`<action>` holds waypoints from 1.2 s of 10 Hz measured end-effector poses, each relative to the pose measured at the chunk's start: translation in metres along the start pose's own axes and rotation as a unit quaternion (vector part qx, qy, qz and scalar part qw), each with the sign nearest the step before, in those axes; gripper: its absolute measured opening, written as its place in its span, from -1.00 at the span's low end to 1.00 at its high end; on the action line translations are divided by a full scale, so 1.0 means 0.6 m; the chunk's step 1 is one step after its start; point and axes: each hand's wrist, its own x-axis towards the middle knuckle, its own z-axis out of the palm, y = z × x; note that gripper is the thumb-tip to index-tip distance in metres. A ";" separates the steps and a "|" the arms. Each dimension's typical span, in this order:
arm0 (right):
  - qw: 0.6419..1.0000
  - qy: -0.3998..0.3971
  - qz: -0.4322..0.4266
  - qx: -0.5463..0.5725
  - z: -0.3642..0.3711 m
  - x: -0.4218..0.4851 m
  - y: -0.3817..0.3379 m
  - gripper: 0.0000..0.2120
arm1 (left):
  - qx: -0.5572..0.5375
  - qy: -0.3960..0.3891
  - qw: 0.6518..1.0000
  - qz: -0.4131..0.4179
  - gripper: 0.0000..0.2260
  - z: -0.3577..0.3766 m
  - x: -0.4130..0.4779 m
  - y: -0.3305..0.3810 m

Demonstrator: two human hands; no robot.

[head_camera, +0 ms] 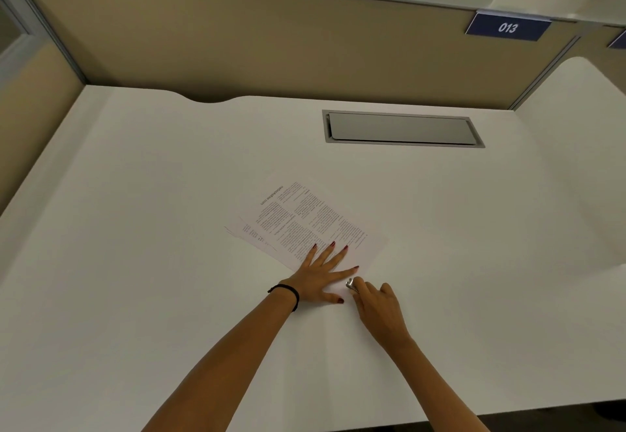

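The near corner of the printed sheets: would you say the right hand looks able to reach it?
Probably yes. The right hand holds a small metal tool at that corner of the printed sheets, in the gap between thumb and forefinger of the left hand, which presses them flat.

Dim, even overhead light, soft shadows, slight blur, wide-angle bending at edges.

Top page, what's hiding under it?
Another printed sheet peeks out beside it, on the white desk. The top page and the left hand cover the rest, so more sheets can't be counted.
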 end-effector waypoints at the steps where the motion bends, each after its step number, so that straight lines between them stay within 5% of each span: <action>1: 0.995 0.001 0.069 0.076 0.006 -0.009 0.005 -0.89 | -0.004 0.002 1.000 -0.001 -0.31 0.002 -0.001 0.001; 7: 0.998 -0.057 -0.017 0.017 0.014 0.006 -0.001 -0.71 | -0.010 0.013 1.000 0.000 -0.30 0.006 0.002 -0.002; 12: 0.988 -0.044 0.063 0.134 0.016 0.007 -0.003 -0.80 | -0.009 0.004 1.000 -0.003 -0.31 0.005 0.000 0.001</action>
